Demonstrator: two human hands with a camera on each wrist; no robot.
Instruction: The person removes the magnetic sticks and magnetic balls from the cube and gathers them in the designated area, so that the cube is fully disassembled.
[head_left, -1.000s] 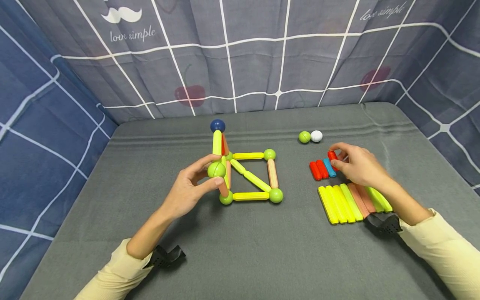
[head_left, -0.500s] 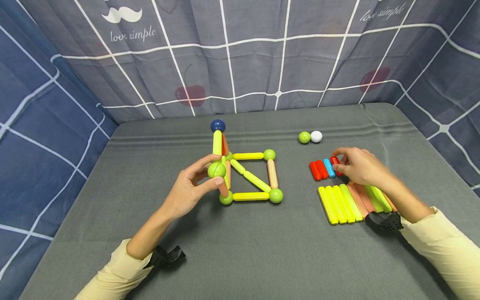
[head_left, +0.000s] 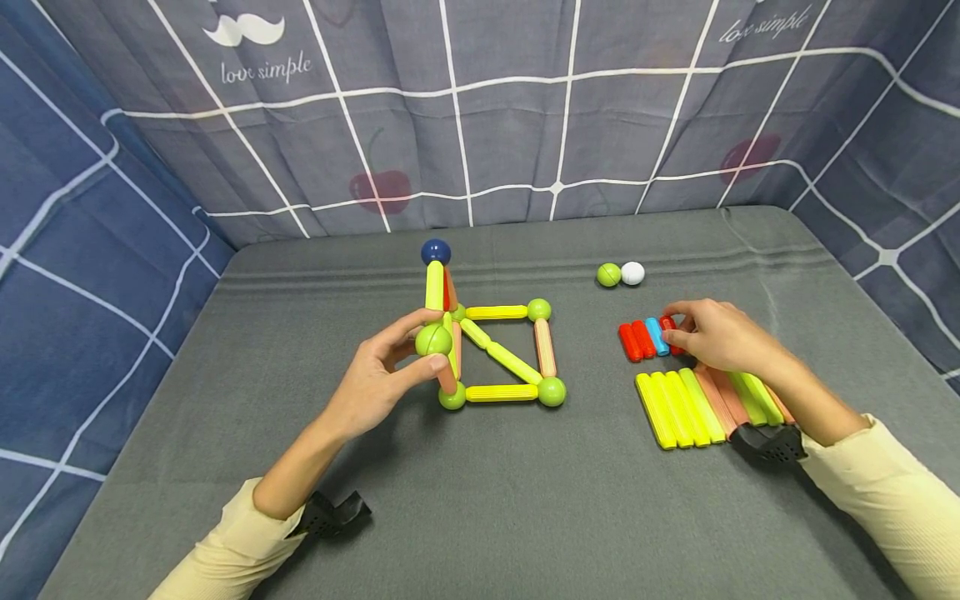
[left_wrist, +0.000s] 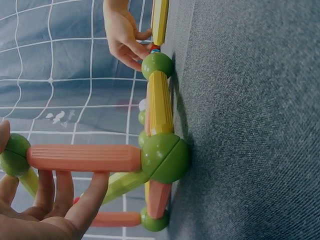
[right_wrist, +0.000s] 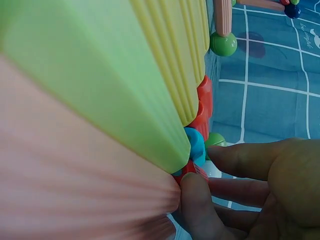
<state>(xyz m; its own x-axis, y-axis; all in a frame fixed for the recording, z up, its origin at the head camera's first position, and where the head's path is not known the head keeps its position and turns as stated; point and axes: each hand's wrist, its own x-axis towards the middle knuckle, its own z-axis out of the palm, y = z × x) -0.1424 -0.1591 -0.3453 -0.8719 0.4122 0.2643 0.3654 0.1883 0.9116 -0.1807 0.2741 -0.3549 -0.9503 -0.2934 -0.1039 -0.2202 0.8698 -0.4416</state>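
Note:
My left hand [head_left: 378, 371] grips a green ball [head_left: 433, 340] on the upper left corner of a frame built from magnetic rods and balls. Under that ball a salmon rod [left_wrist: 85, 158] stands upright on a lower green ball [left_wrist: 166, 157]. A dark blue ball [head_left: 436, 252] tops the far left part. On the right, my right hand [head_left: 712, 333] pinches a short red rod [head_left: 668, 323] at the end of a row, right beside a blue rod [head_left: 657, 336]. Two more red rods [head_left: 637, 340] lie left of the blue one.
Below the short row lie several long rods [head_left: 678, 408] in yellow, green and salmon, partly under my right wrist. A loose green ball [head_left: 609, 274] and a white ball [head_left: 633, 272] sit behind. A checked curtain [head_left: 502, 125] rises at the back.
My right hand has lowered the short red rod into the row beside the blue rod and shifted slightly toward me. My left hand has stayed on the frame.

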